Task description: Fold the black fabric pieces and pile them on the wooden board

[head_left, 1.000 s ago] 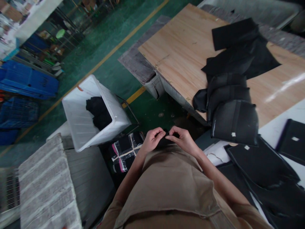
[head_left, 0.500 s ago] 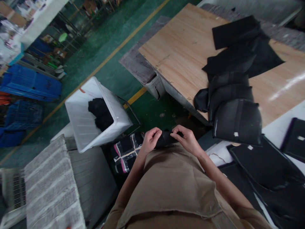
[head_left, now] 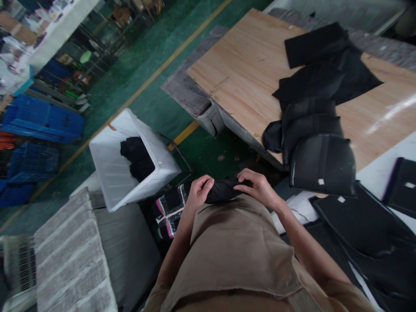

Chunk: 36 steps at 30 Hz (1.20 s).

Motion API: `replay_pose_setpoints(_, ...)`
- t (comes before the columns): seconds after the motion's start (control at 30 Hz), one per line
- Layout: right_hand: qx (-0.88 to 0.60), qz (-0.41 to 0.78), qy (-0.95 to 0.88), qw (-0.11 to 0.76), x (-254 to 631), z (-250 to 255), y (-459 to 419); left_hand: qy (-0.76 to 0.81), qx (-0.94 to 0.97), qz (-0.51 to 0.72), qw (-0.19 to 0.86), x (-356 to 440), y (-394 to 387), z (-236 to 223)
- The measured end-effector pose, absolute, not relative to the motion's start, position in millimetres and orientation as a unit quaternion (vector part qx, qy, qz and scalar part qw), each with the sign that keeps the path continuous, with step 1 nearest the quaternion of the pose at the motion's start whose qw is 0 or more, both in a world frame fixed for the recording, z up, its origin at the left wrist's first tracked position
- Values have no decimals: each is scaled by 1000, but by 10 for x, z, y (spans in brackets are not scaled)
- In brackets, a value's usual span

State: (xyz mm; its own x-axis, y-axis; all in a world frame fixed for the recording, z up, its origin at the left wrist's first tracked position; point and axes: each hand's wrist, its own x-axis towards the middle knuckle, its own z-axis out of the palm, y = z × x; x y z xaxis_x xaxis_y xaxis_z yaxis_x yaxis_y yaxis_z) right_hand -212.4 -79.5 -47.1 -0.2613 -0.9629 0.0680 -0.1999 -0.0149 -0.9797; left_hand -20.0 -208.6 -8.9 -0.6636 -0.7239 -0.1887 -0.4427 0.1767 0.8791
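In front of my waist I hold a small bunched piece of black fabric [head_left: 224,191] between both hands. My left hand [head_left: 199,191] is closed on its left end. My right hand [head_left: 258,187] pinches its right end with bent fingers. A stack of black fabric pieces [head_left: 316,130] lies on the wooden table [head_left: 247,73] to the right of my hands, some with small white tags. More black pieces [head_left: 364,234] lie on a white surface at the lower right.
A tilted white plastic bin [head_left: 110,169] with black fabric [head_left: 136,158] inside stands on the left. A taped plastic-wrapped bundle [head_left: 169,208] lies below my left hand. Grey striped padding [head_left: 68,260] fills the lower left. Blue crates [head_left: 39,123] stand beyond the green floor.
My hands have drawn slightly apart, and more of the black fabric now shows stretched between them. The view has shifted a little.
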Motion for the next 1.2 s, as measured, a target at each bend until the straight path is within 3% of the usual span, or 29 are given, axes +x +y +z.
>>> replay_pose_setpoints(0.2,-424,-580,583,380,-2165,-584,-759,-728,396,-534,167,-134,-2115,-159)
replay_pose_setpoints(0.97,-313,-617,577,434,-2066,-714,-753,-600,453,-616,235,-121,-2071,-230)
replay_pose_setpoints(1.2,-357,-611,536,460,-2121,-679,-732,-604,474,-592,246,-60,-2104,-277)
